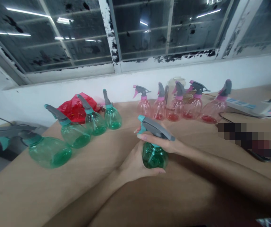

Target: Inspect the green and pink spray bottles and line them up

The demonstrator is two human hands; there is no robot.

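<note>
A green spray bottle (155, 156) with a grey and teal trigger head stands in front of me, slightly tilted. My left hand (135, 162) wraps round the bottle's body from the left, its thumb along the near side. Just below the trigger head, my right hand (165, 142) grips the neck, with fingers reaching toward the teal trigger. Several other green spray bottles (50, 154) form a slanting row to the left. Behind my hands, to the right, is a row of several clear pink spray bottles (175, 108) with grey and pink heads.
A red plastic bag (75, 107) lies behind the green bottles. A whitish container (176, 82) stands behind the pink ones. On the right, a black cable (251, 117) runs near a white power strip (262, 108). The brown tabletop (97, 157) meets a white wall below windows.
</note>
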